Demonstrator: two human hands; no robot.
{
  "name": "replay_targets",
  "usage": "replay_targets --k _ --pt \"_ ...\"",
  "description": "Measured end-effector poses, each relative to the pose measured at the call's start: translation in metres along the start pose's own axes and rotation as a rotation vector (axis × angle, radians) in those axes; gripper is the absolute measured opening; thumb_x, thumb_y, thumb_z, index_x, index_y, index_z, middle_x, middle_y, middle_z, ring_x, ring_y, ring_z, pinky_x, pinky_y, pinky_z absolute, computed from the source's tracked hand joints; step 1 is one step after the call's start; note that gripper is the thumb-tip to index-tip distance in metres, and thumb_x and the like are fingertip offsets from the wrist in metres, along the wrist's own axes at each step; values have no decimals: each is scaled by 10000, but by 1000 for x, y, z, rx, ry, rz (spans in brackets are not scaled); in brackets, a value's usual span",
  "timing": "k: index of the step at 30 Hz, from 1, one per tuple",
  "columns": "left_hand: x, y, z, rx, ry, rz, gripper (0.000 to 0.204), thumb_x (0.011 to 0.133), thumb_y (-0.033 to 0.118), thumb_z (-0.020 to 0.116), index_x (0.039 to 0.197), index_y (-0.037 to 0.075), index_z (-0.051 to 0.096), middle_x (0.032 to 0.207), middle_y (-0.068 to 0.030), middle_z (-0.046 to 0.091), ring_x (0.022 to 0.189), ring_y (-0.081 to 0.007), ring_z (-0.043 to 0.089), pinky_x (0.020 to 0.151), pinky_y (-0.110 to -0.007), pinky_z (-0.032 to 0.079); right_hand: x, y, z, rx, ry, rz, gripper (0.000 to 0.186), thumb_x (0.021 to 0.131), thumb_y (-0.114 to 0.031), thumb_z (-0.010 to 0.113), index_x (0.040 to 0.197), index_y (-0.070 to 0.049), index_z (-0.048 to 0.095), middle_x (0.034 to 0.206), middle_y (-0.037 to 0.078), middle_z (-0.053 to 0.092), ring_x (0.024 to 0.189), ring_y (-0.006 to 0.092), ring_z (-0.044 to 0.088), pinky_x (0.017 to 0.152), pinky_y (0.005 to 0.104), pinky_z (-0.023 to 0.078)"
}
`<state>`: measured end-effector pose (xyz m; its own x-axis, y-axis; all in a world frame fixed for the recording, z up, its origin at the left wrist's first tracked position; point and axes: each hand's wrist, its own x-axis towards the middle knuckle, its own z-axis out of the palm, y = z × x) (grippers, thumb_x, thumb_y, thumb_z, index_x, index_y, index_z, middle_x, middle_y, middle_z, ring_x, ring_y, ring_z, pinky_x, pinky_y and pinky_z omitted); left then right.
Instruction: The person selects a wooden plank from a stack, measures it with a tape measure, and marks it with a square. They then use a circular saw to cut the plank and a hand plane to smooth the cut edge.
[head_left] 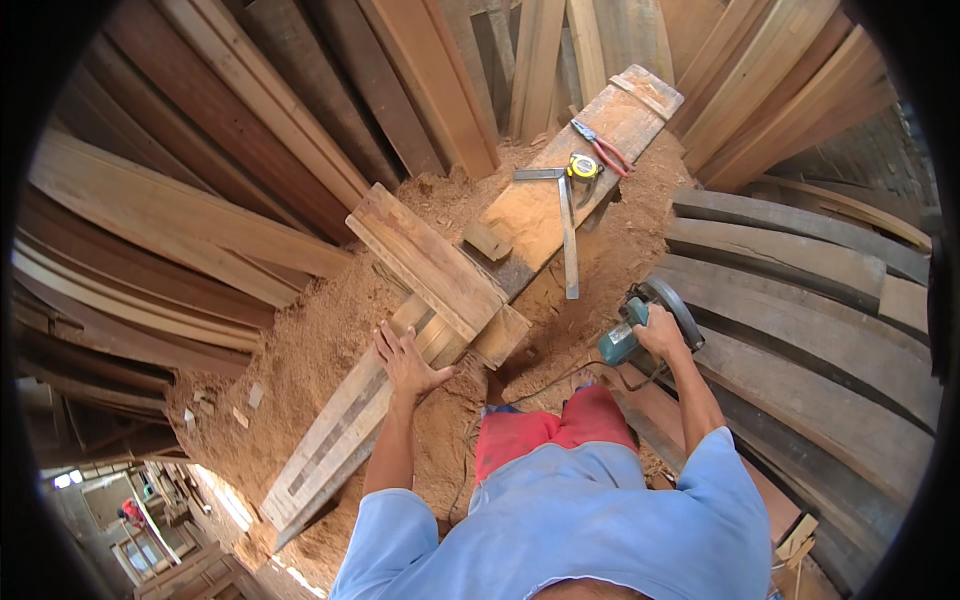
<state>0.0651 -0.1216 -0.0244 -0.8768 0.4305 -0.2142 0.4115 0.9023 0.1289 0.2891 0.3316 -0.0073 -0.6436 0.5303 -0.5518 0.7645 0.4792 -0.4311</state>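
My right hand (660, 332) grips the handle of a teal circular saw (630, 330), held at the right with its cord hanging down. My left hand (405, 365) has its fingers spread at the stacked boards (440, 340), beside a short weathered plank (425, 260) lying crosswise on them. Long strips of wood (330, 450) run from there toward the lower left. Farther off, a board (530, 215) bears a metal square (568, 230), a yellow tape measure (584, 166), red-handled pliers (610, 150) and a small wooden block (487, 240).
Leaning planks (240, 110) surround the work spot at left and back, with more boards (800, 330) stacked at right. Sawdust (300, 335) covers the ground. At the lower left rim, a person in red (130, 512) is in the distance among timber.
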Motion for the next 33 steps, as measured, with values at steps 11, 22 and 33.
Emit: replay_targets --k 11,22,33 --pt "2 5 -3 -82 20 93 1185 541 487 891 1469 50 298 1594 -399 55 1490 -584 30 1181 -694 78 48 -1 66 -124 -100 165 378 813 -176 665 1102 65 634 1157 324 660 1149 473 620 970 515 502" --pt "12 -1 7 29 94 218 1370 513 414 865 1616 247 69 1630 -338 31 1505 -556 59 1181 -701 127 200 33 143 -331 -317 125 365 824 -76 693 1173 15 631 1155 270 700 1117 419 677 924 482 560" --pt "18 -3 14 32 -20 229 1422 487 564 840 1633 248 60 1629 -368 0 1506 -571 47 1166 -724 110 327 154 232 -545 -231 16 220 888 -48 606 1102 -36 654 1084 216 734 1040 374 714 860 462 593"
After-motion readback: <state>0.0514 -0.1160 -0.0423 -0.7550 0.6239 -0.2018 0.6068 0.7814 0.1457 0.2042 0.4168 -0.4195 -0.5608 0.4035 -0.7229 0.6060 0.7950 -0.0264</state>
